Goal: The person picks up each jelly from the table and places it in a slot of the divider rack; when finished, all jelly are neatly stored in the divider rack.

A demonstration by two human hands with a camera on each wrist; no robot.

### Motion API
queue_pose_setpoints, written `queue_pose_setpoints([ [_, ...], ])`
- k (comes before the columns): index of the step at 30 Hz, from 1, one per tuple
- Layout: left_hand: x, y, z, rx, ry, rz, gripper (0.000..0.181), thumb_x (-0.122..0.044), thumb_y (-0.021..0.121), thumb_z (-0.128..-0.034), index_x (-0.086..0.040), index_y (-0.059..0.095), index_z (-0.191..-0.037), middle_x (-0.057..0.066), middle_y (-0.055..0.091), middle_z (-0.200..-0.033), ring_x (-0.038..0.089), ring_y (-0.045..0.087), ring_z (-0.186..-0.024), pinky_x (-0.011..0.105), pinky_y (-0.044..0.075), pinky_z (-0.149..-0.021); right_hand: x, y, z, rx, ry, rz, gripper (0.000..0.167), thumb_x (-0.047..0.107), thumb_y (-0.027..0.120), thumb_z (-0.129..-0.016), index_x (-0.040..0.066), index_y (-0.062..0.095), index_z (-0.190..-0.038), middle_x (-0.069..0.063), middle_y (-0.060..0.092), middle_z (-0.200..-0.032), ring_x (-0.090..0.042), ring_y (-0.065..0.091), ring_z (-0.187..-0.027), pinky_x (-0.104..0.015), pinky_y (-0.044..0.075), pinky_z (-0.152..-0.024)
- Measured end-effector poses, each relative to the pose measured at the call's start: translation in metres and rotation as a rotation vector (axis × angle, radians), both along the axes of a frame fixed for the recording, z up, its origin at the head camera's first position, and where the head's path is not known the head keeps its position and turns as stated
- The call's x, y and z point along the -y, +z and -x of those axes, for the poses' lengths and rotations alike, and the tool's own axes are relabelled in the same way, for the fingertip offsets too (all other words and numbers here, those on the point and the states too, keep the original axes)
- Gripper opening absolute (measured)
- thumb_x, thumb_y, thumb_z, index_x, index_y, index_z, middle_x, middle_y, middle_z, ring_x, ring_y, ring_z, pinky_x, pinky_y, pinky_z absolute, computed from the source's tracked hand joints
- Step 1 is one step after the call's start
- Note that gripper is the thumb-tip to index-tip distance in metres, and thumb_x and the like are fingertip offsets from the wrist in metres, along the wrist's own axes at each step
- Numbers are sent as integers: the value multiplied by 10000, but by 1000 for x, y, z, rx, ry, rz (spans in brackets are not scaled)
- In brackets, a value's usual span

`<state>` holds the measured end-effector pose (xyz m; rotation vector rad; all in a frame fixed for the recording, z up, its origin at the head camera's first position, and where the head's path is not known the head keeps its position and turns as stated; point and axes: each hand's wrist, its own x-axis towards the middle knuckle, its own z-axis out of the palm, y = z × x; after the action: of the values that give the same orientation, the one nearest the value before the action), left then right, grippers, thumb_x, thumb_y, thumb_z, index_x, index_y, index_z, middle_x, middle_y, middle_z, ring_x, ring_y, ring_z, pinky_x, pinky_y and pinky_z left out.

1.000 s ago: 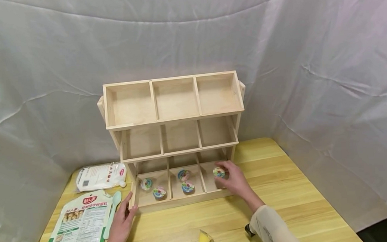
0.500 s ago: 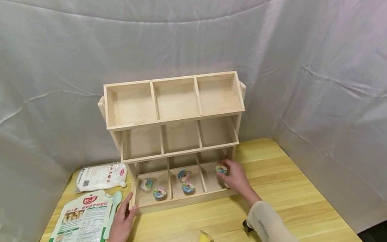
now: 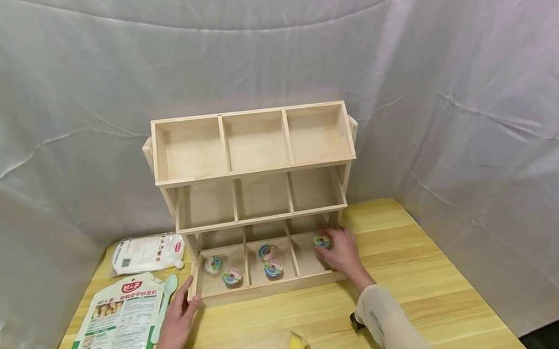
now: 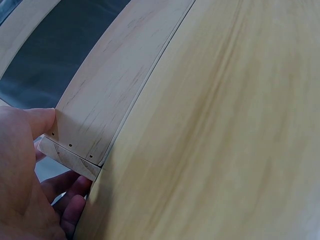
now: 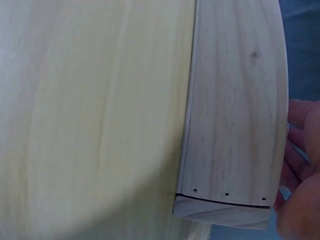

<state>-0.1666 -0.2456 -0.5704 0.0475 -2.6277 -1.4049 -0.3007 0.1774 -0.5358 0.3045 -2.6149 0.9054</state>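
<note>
A three-tier wooden display rack (image 3: 278,290) stands on the table, each tier split into three compartments. My left hand (image 3: 174,323) grips the lower left front corner of the rack; in the left wrist view its thumb lies against the front board (image 4: 95,95) and the fingers go round the side. Inside the bottom right compartment, my right hand (image 3: 344,252) pinches a small jelly cup (image 3: 321,241) with a colourful lid. The bottom left compartment holds two jelly cups (image 3: 232,277), the middle one two more cups (image 3: 273,269). The right wrist view hides the pinched cup behind the board (image 5: 235,100).
A yellow jelly cup (image 3: 297,344) lies tipped over on the table near the front. To the left are a printed food bag (image 3: 117,326), a pale green spoon (image 3: 164,309) and a white spouted pouch (image 3: 146,253). Grey cloth (image 3: 252,63) hangs behind the rack.
My right hand has shifted slightly right and back with the jelly cup, closer to the compartment's right wall. The left hand stays on the rack's corner.
</note>
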Motion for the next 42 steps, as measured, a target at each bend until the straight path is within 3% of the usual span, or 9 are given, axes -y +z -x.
queue_pose_setpoints([
  [7, -1, 0, 1, -5, -4, 0, 617, -315, 513, -1104, -39, 316, -1619, 313, 443, -1556, 383, 565, -1295, 254, 495, -978, -2, -5, 1, -78, -22, -31, 481, 181, 932, -740, 67, 753, -1171, -134, 770, -1048, -347, 592, -954, -548, 436, -934],
  [16, -2, 0, 2, -21, -4, 10, 611, -306, 509, -1105, -25, 319, -1613, 334, 465, -1528, 407, 575, -1290, 280, 495, -991, -2, -7, 1, -27, -71, -59, 427, 230, 940, -741, 117, 781, -1120, -91, 770, -976, -289, 556, -887, -478, 431, -839],
  [24, -1, -1, 2, -26, -6, -6, 605, -290, 514, -1104, -24, 321, -1612, 341, 452, -1534, 415, 563, -1304, 239, 481, -991, -1, -8, 2, -8, -83, -86, 430, 267, 949, -721, 147, 791, -1103, -75, 772, -963, -281, 528, -880, -455, 420, -830],
  [33, 1, -2, 1, -1, -8, -1, 606, -297, 506, -1108, -45, 310, -1622, 332, 421, -1562, 422, 528, -1350, 273, 471, -1028, 1, -8, 1, 41, -93, -92, 425, 279, 941, -733, 140, 790, -1104, -97, 758, -981, -295, 517, -900, -458, 404, -837],
  [42, 1, -3, 0, -20, -11, -17, 604, -286, 517, -1104, -34, 320, -1616, 342, 447, -1538, 408, 544, -1323, 175, 461, -975, 1, -7, -1, -6, -77, -124, 389, 298, 931, -743, 119, 800, -1062, -64, 782, -995, -292, 532, -895, -467, 419, -822],
])
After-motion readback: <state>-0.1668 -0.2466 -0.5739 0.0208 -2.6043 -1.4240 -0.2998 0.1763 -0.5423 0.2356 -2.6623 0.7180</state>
